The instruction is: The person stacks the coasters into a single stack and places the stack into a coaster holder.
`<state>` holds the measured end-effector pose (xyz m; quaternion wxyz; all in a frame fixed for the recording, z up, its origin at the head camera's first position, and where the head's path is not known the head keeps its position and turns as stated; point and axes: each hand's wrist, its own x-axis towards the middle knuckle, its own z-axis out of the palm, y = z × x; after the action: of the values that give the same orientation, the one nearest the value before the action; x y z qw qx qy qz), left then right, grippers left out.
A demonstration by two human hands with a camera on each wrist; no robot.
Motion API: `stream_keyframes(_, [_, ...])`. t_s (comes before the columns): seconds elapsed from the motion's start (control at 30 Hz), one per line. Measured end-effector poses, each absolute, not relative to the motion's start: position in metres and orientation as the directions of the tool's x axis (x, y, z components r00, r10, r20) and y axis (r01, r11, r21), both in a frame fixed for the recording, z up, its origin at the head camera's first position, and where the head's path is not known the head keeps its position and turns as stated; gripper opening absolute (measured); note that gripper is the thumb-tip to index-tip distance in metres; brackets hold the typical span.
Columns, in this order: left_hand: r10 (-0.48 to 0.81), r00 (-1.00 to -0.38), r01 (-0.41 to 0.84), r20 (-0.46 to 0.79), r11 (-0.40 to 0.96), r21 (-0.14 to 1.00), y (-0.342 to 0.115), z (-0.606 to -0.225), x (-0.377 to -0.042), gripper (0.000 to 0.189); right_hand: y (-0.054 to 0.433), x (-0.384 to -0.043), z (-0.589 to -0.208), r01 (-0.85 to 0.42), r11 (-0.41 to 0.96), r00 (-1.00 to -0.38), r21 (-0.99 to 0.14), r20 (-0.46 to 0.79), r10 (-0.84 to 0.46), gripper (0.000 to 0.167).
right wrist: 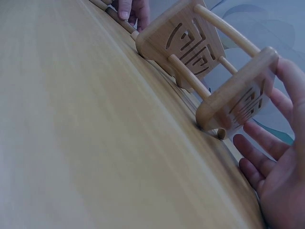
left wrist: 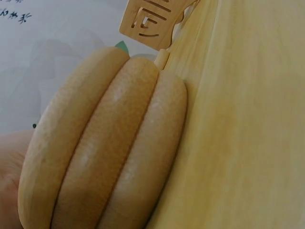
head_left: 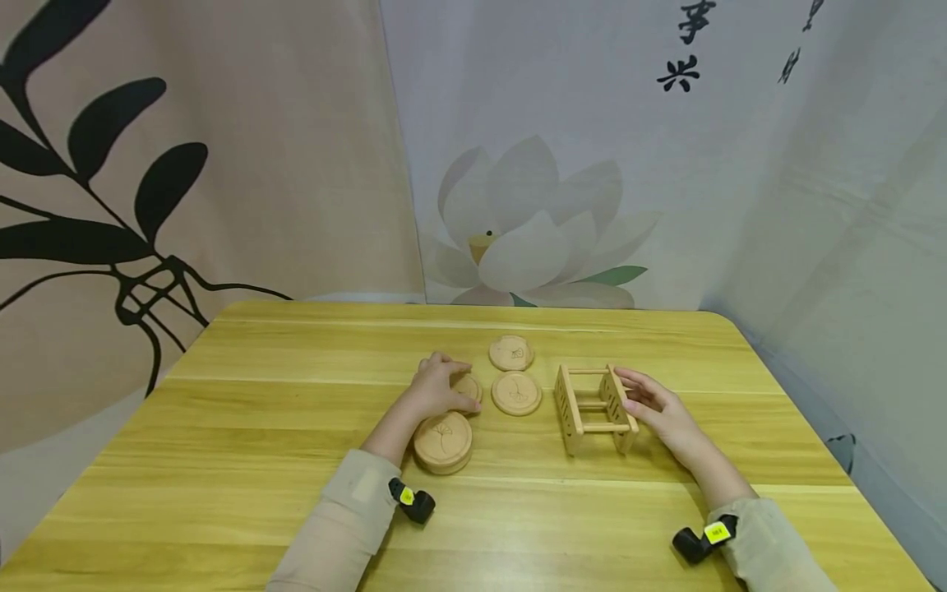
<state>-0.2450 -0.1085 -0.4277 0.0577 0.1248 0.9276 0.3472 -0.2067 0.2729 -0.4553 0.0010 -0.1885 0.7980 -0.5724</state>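
Observation:
My left hand (head_left: 436, 388) pinches a round wooden coaster (head_left: 466, 386) between thumb and fingers, just behind a stack of wooden coasters (head_left: 442, 440). That stack, three thick with a carved top, fills much of the left wrist view and hides most of the hand. Two more carved coasters lie flat to the right, a nearer one (head_left: 516, 393) and a farther one (head_left: 511, 353). A wooden rack (head_left: 568, 411), with two fretwork end panels joined by rods, stands right of them. My right hand (head_left: 662, 411) touches its right panel from outside, fingers mostly extended.
The wooden table (head_left: 259, 460) has its far edge against a printed curtain (head_left: 547, 99) with a lotus and characters. More curtain hangs at the left and right. Small black cameras (head_left: 414, 503) are strapped on both sleeves.

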Motion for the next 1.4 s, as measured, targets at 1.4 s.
stream_keyframes(1.4, [0.161,-0.982,0.18,0.096,0.664,0.725,-0.1069,-0.4359,-0.2501,0.073,0.2726,-0.2057,-0.4542,-0.284,0.264,-0.932,-0.922,0.201,-0.3,0.049])
